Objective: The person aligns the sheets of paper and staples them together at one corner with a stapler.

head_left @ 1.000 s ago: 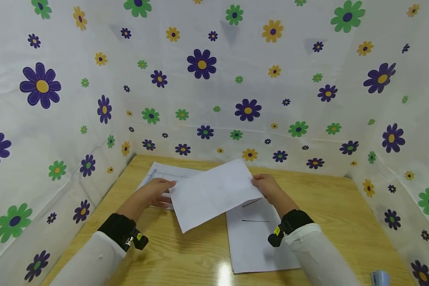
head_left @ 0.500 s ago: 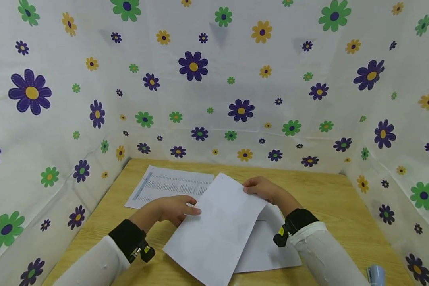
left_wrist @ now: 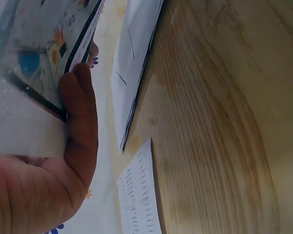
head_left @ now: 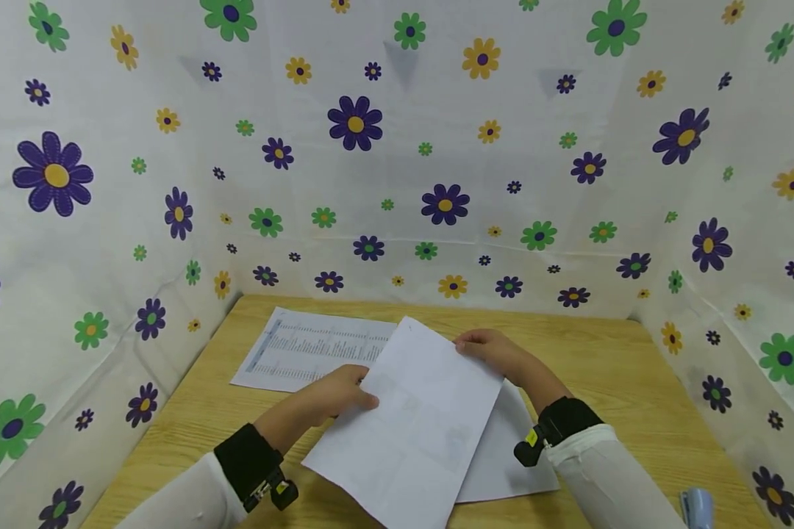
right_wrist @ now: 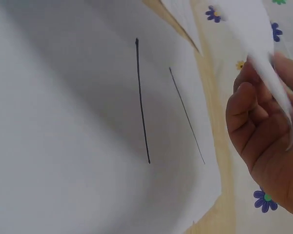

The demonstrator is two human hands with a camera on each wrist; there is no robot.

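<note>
White paper sheet [head_left: 417,426], held over the wooden table [head_left: 609,382], its long axis slanting from far right to near left. The left hand [head_left: 334,393] pinches one long edge, thumb on top; the right hand [head_left: 506,358] pinches the far short edge.

Can't make out a single word or number here, tbh. The printed sheet [head_left: 320,342] toward the back left of the surface [head_left: 635,389] has rows of small type, but it's all way too tiny and blurry to read.
</note>
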